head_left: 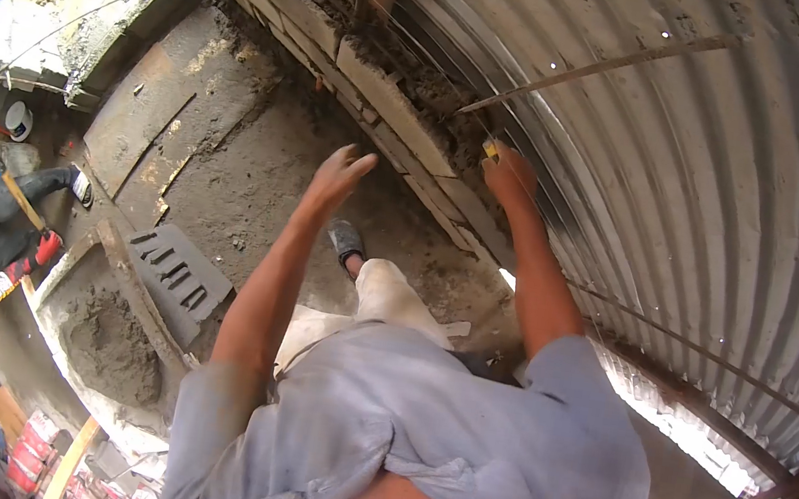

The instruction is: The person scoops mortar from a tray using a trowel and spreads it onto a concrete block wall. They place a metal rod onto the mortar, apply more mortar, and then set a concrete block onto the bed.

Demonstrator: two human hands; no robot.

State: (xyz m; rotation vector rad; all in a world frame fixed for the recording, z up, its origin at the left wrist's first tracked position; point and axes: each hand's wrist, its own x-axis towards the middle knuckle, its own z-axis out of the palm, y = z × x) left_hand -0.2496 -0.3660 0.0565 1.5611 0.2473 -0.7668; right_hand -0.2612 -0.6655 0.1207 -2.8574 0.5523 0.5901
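Note:
My left hand (338, 179) hangs above the wet cement floor, left of a low block wall (392, 112). Its thumb and fingers are partly apart, and I see nothing between them. My right hand (509, 178) is closed around a small yellow object (490, 149) at the wall's top edge, close to the corrugated metal sheet. Most of that object is hidden in my fist, so its kind is unclear. Rough mortar (420, 91) lies along the top of the blocks, and a thin line runs above it.
At the left, a co-worker in red gloves (46, 248) grips a long wooden handle (20, 200) beside a mixing trough (108, 241) of wet mortar. A slotted grey panel (180, 271) lies nearby. Corrugated metal sheeting (690, 187) rises on the right, with a slanting wooden strip (594, 73).

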